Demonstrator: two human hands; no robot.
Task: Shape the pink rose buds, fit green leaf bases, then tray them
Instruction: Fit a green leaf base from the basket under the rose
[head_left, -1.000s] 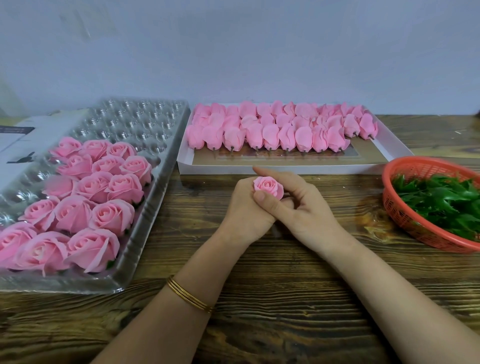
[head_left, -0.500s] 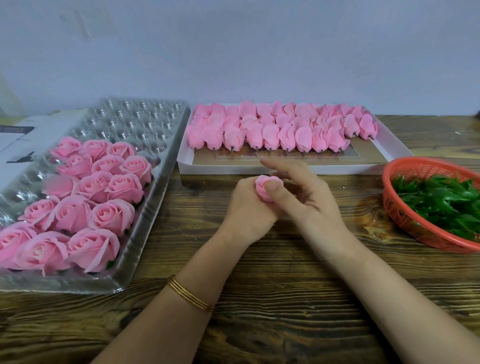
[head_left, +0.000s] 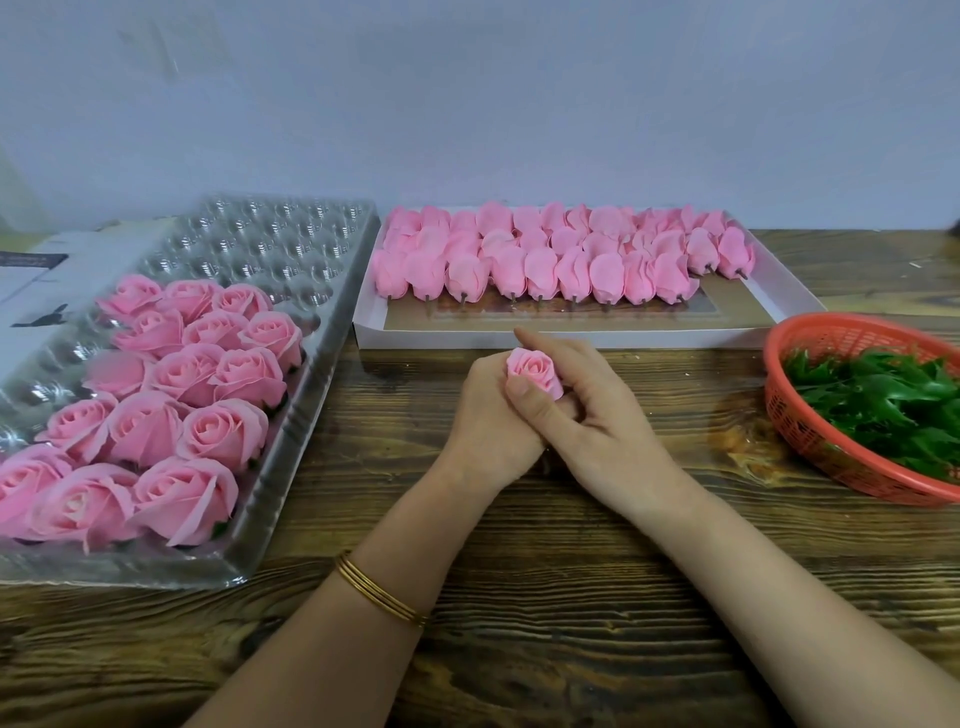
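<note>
The pink rose bud (head_left: 535, 371) sits between my two hands just in front of the white box (head_left: 571, 339), near the middle of its front wall, with its spiral of petals facing up. My left hand (head_left: 488, 423) is curled round the lower part of the bud, so its base is hidden inside my fist. My right hand (head_left: 602, 421) lies against the left one and pinches the bud from the other side. Its thumb presses on the near petals and its forefinger arches round the far side, so both hands are closed on the flower. I wear thin gold bangles (head_left: 379, 590) on my left wrist. Inside the box, at its far end, the unshaped buds (head_left: 545, 262) lie in packed rows with their short stems pointing toward me. To the left of the box lies the clear plastic tray (head_left: 291, 249). Finished roses (head_left: 171, 384) fill its nearer cups, and its far cups are bare. To the right of the box, near its front corner, stands the red basket (head_left: 789, 405) holding the green leaf bases (head_left: 883, 405). Everything rests on the dark wooden table (head_left: 571, 597).
</note>
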